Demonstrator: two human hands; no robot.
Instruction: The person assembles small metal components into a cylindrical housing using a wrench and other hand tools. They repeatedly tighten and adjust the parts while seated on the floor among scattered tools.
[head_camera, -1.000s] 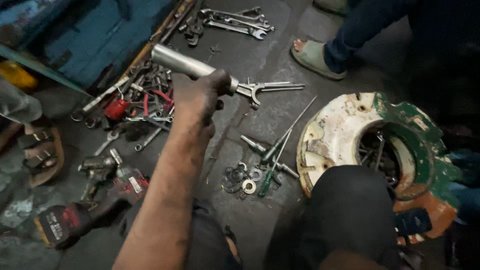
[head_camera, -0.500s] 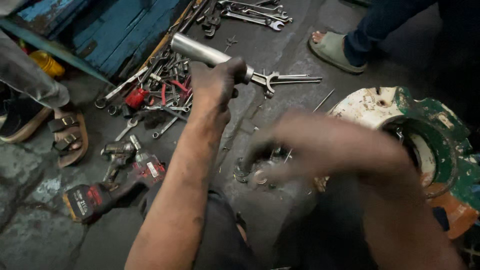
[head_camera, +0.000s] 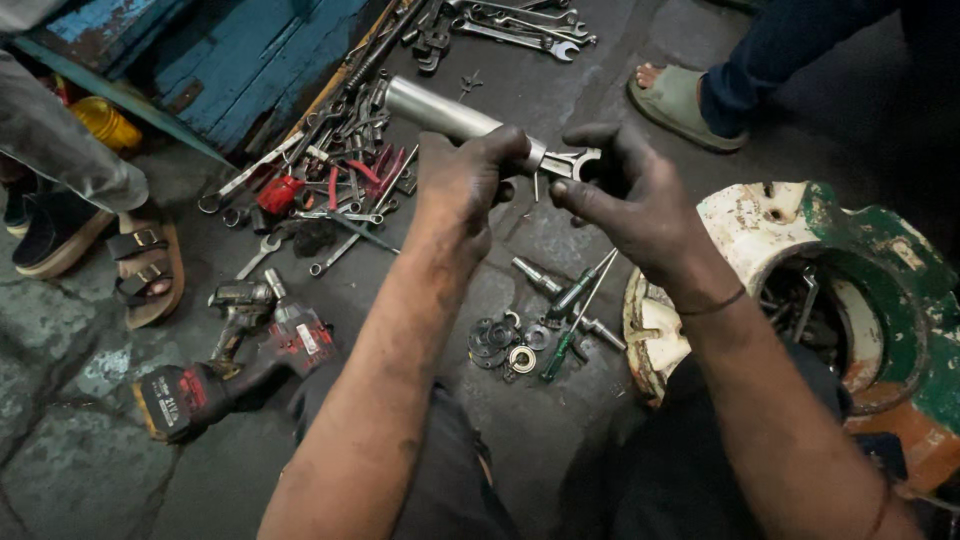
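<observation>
1. I see a steel tube (head_camera: 440, 111) in the upper middle of the frame, slanting from upper left down to the right, with a forked metal end (head_camera: 572, 163) at its lower tip.
2. My left hand (head_camera: 470, 180) is wrapped around the tube's lower part, fingers curled tight on it, the skin black with grease.
3. My right hand (head_camera: 630, 200) meets it from the right, fingers pinched together on the forked end, a thin band around the wrist.
4. Just below the hands, on the dark floor, I see green-handled screwdrivers (head_camera: 570, 320) crossing each other beside a small cluster of washers and bearings (head_camera: 505, 345).
5. At the right edge stands a round white and green housing (head_camera: 860, 260), chipped and open on top.
6. In the lower left lies a red and black impact wrench (head_camera: 235, 360).
7. Towards the upper left, a heap of spanners and red-handled pliers (head_camera: 330, 190) spreads along a blue wooden board (head_camera: 230, 60).
8. Another person's sandalled foot (head_camera: 145, 270) is at the left edge, and another foot in a green slipper (head_camera: 680, 100) at the top right.
</observation>
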